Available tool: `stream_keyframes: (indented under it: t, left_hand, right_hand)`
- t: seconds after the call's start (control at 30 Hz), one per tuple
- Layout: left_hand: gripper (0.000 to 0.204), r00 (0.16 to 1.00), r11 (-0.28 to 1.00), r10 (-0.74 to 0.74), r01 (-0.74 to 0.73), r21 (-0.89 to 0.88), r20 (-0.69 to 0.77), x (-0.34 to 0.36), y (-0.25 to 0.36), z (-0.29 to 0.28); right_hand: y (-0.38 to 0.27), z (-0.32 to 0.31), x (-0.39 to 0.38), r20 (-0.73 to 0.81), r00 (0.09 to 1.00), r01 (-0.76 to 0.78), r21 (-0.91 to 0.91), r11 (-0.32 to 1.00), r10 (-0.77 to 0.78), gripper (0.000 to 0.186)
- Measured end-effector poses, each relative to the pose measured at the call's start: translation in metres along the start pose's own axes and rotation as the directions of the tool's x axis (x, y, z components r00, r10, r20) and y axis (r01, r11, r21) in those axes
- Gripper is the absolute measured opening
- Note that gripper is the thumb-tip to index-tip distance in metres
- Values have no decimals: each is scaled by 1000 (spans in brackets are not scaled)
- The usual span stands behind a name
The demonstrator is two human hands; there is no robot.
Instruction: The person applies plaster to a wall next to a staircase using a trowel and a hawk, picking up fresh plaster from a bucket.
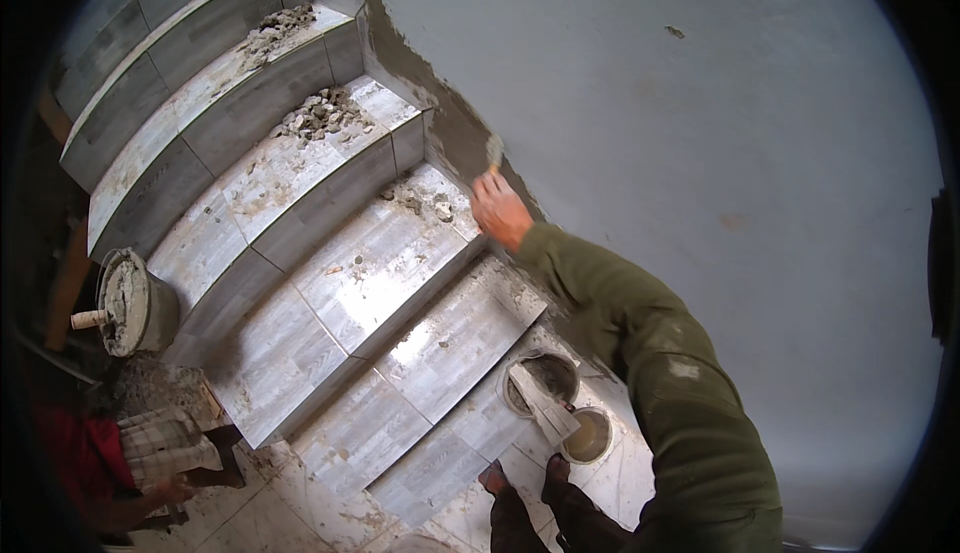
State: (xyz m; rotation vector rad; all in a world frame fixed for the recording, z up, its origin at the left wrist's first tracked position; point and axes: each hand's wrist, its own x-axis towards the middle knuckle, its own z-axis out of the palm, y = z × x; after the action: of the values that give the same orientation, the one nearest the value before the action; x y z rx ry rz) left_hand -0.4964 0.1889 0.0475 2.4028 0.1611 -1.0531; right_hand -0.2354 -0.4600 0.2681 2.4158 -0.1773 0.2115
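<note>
My right hand [502, 210] reaches up from the lower right in a green sleeve. Its fingers are closed round a small hand tool [494, 160] with a yellowish handle; the pale, blurred end makes its exact kind unclear. That end touches the band of wet grey mortar [452, 125] along the foot of the wall, just above the tiled stair edge. Below the hand, the grey wood-look steps [385, 273] carry dust and crumbs. My left hand is out of view.
Broken mortar lumps [322, 116] lie on the upper steps. A mortar bucket [150, 303] with a wooden-handled tool stands at left. Near my feet are a mortar bucket [553, 373] with a pale board across it and a round container [588, 435]. Another person's red clothing [85, 453] shows lower left.
</note>
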Motion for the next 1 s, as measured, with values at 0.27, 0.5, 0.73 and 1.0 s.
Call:
stream_keyframes:
  t: [0.27,0.5,0.73,1.0]
  left_hand:
    - [51,1000,1000,16,-16,14,22,-8,-1,-4]
    - [51,999,999,30,-31,20,25,-16,-6,-4]
    - [50,999,1000,13,-13,12,31,-26,-19,-15]
    - [50,998,999,35,-37,31,56,-45,-49,-18]
  right_hand:
    - [2,-21,-42,-138,990,45,278,959,-6,31]
    - [-1,7,14,23,991,-131,111,985,129,41]
    - [-38,0,-132,177,984,-27,204,979,-10,28]
    - [-14,0,-68,40,995,-100,226,969,93,44]
